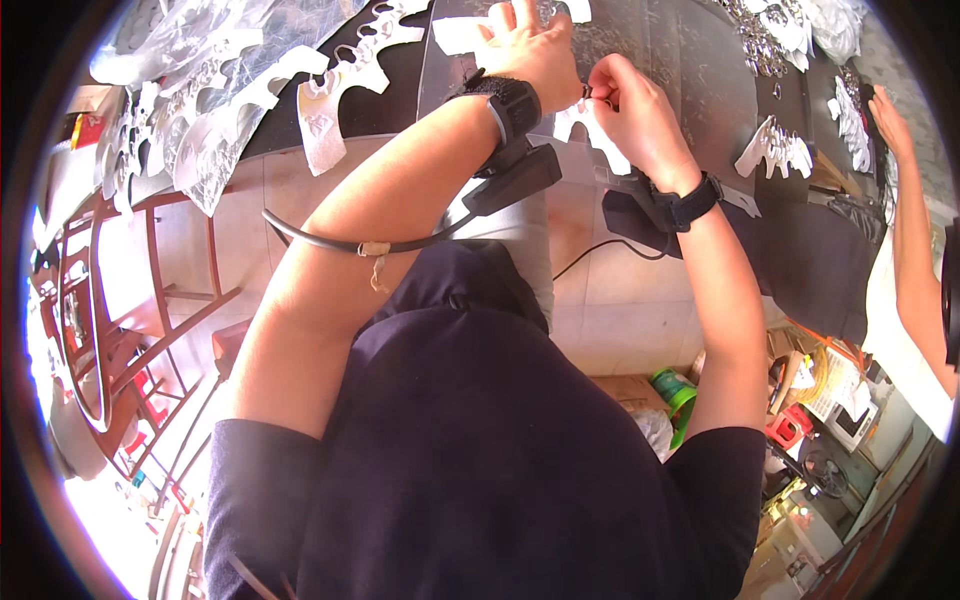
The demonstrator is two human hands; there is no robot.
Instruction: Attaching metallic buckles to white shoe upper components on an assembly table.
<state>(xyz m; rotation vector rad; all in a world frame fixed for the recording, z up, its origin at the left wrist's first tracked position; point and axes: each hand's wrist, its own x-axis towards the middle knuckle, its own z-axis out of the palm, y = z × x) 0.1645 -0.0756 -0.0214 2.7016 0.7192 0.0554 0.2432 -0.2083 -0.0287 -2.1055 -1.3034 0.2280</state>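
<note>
At the top middle, my left hand (525,55) lies over the table with its fingers spread, next to a white cut-out piece (458,35). Some of its fingertips run to the picture's top edge. Close beside it, my right hand (640,112) is closed in a pinch. A tiny dark thing (587,92) shows between the two hands, too small to name. Just below the pinch is another white cut-out piece (580,122) with curved notches. Both lie over a clear plastic sheet (690,80) on the dark table. Each wrist wears a black strap with a box and cable.
More white notched pieces with rings (345,90) lie to the left, beside clear plastic (210,130). Metal rings (765,45) are heaped at the far right, near another notched piece (775,150). Another person's arm (905,170) reaches in at right. Wooden chair frames (160,260) stand left.
</note>
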